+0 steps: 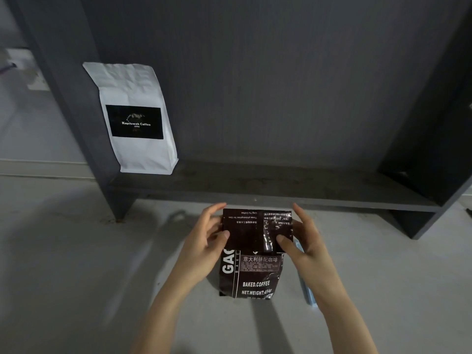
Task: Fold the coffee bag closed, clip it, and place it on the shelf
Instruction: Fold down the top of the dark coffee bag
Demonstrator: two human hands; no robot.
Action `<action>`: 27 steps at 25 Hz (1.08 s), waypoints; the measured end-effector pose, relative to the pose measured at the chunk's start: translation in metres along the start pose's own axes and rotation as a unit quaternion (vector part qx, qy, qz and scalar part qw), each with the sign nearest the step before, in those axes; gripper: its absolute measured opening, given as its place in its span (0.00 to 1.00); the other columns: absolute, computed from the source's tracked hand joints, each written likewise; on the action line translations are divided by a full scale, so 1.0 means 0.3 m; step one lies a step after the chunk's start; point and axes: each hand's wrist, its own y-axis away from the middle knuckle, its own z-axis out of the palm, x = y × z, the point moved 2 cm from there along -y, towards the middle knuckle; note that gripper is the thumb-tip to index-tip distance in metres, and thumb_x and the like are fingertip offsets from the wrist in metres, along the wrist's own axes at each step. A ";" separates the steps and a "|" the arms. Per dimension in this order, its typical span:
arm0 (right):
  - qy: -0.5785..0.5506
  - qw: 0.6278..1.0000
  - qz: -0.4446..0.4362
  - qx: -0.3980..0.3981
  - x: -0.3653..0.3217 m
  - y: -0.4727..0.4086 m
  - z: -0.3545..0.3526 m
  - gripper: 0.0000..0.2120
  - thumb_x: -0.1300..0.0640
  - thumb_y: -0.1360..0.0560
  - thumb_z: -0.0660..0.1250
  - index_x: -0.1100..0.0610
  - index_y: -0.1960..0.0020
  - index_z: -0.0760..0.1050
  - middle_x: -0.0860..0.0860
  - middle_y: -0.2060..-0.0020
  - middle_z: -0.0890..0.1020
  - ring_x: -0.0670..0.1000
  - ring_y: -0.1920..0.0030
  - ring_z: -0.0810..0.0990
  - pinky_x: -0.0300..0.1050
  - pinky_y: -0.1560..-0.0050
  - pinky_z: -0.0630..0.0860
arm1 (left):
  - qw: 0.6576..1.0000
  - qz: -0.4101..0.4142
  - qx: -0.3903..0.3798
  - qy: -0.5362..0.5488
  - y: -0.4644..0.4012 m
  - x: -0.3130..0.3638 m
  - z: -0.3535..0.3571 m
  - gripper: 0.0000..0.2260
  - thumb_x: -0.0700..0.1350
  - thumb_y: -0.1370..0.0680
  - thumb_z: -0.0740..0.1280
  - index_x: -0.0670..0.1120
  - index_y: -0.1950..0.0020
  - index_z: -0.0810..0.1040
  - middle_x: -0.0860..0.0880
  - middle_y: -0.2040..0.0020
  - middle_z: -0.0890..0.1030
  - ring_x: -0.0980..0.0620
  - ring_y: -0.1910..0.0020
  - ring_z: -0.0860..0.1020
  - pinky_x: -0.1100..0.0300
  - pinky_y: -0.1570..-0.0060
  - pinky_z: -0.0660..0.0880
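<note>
A dark brown coffee bag [251, 274] with white lettering stands upright on the pale surface in front of me. Its top flap [246, 231] is folded down toward me over the front. My left hand [207, 241] pinches the flap's left side, thumb on the front and fingers behind. My right hand [304, 238] pinches the right side the same way. A light blue clip [309, 293] lies on the surface to the right of the bag, mostly hidden behind my right forearm. The dark grey shelf [268, 185] runs just beyond the bag.
A white coffee bag [135, 118] with a black label stands at the shelf's left end, against the left side panel [76, 118]. The shelf's right side panel [439, 149] rises at the far right. A pale wall and skirting lie at the left.
</note>
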 end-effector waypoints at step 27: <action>0.089 0.988 0.048 0.113 0.093 -0.004 -0.026 0.06 0.59 0.33 0.72 0.62 0.63 0.79 0.69 0.59 0.81 0.64 0.58 0.79 0.49 0.55 0.73 | 0.994 -0.081 0.067 0.018 0.010 -0.052 0.027 0.15 0.38 0.28 0.67 0.44 0.42 0.75 0.51 0.48 0.81 0.62 0.52 0.79 0.78 0.57 0.72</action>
